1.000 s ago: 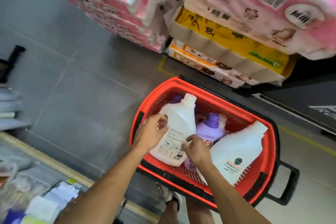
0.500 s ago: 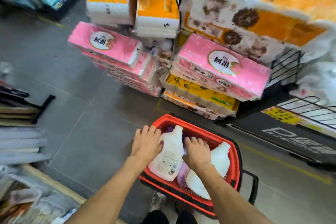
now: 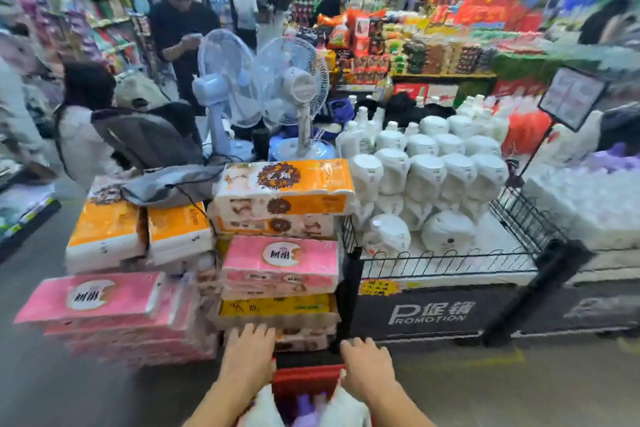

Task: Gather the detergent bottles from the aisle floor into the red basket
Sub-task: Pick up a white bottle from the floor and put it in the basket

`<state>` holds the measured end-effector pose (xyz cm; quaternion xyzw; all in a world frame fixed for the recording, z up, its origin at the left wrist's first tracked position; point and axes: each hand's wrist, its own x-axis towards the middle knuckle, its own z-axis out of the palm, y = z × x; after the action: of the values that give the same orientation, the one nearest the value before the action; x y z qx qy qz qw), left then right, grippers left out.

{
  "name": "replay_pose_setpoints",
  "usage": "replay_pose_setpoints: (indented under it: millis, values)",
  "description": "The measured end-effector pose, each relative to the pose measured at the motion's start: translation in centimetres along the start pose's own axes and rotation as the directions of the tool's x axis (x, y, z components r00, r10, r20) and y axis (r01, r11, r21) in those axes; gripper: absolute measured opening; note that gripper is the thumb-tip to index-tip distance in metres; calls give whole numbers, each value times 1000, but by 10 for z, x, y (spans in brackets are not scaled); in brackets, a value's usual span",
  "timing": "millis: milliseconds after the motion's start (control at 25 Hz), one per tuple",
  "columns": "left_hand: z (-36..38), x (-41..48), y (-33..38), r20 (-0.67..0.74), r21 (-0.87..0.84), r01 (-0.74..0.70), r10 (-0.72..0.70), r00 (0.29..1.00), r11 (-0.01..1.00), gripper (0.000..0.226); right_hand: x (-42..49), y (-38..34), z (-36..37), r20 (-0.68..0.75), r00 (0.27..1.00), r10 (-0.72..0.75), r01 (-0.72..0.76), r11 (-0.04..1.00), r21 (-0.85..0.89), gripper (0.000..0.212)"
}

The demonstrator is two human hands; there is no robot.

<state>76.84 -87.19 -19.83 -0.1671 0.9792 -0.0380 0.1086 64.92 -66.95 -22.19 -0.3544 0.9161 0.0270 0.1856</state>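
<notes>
Head-height view of a crowded supermarket aisle, blurred toward the edges. At the bottom edge, red basket [image 3: 306, 378] on the grey floor [image 3: 104, 392], just in front of stacked tissue packs [image 3: 280, 262] and beside a wire promotion bin [image 3: 446, 258] piled with white bottles.

Inside the basket, only partly in view: left white detergent bottle [image 3: 262, 407], right white detergent bottle [image 3: 343, 404], purple bottle [image 3: 305, 409] between them.

Left hand [image 3: 248, 354] flat above the left white detergent bottle, fingers straight and together, gripping nothing visible. Right hand [image 3: 367, 369] over the right white detergent bottle, fingers bent down toward the far rim, tips hidden; cannot tell whether holding anything.

Likely trouble: camera aimed at the displays rather than into the basket, so hands working half unseen. Leaning bottles liable to slide or tip past the rim if nudged. Tissue stack close enough to bump.

White bottles apparently tilted, long axis running away from the wearer, narrow ends up toward the far rim, caps hidden under the hands. No bottles visible on the floor.
</notes>
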Motion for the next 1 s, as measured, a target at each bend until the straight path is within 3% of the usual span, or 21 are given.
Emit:
replay_pose_setpoints:
  millis: [120, 200, 360, 480, 640, 720, 1000]
  values:
    - [-19, 32, 63, -71, 43, -107, 110, 991, 993, 53, -26, 66, -23, -55, 992, 110, -109, 994, 19, 46]
    - [-36, 45, 135, 41, 98, -204, 201, 979, 974, 52, -47, 124, -33, -81, 976, 203, -199, 979, 53, 48]
    - [-65, 80, 290, -31, 129, -419, 426, 904, 899, 59, -105, 258, -50, -85, 916, 393, -379, 915, 140, 53]
    - [-89, 112, 397, -54, 164, -509, 523, 850, 845, 57, -164, 359, -45, -67, 827, 559, -538, 820, 198, 51]
    - [-127, 124, 545, -113, 186, -678, 701, 704, 711, 45, -253, 490, -33, -10, 636, 771, -741, 615, 271, 53]
    - [-140, 126, 606, -112, 214, -732, 761, 639, 646, 36, -287, 536, -33, -1, 561, 828, -784, 532, 319, 52]
    - [-164, 151, 794, -18, 297, -867, 910, 414, 400, 39, -361, 652, -11, 121, 344, 931, -876, 272, 397, 48]
